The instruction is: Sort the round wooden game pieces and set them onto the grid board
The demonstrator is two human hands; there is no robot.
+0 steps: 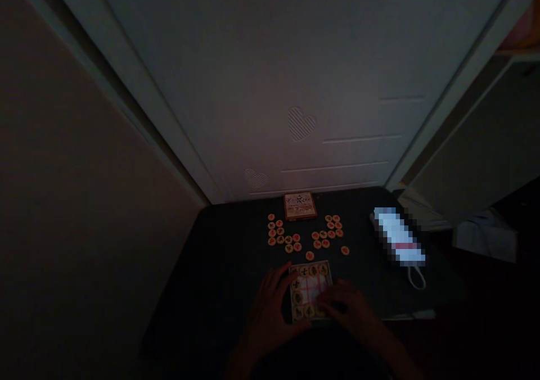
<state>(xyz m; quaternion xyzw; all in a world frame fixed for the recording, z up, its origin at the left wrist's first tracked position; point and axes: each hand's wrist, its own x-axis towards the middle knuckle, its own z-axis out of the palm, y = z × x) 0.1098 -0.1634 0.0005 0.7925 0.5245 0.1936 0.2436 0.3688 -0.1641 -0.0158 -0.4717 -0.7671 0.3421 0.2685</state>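
So I've got my left hand (270, 307) around the left side of a shallow pale-rimmed square box (311, 285) on the dark table (211, 267), thumb and fingers apart. Round tan black-marked discs (313, 270) line its inside. My right hand (350, 307) is over its right side; too dark to tell if it's pinching anything.

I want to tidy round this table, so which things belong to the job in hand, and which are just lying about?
Job in hand: open box, round pieces inside it, loose round pieces; probably the small reddish box too.

Lying about, apparently: lit device, white papers at right.
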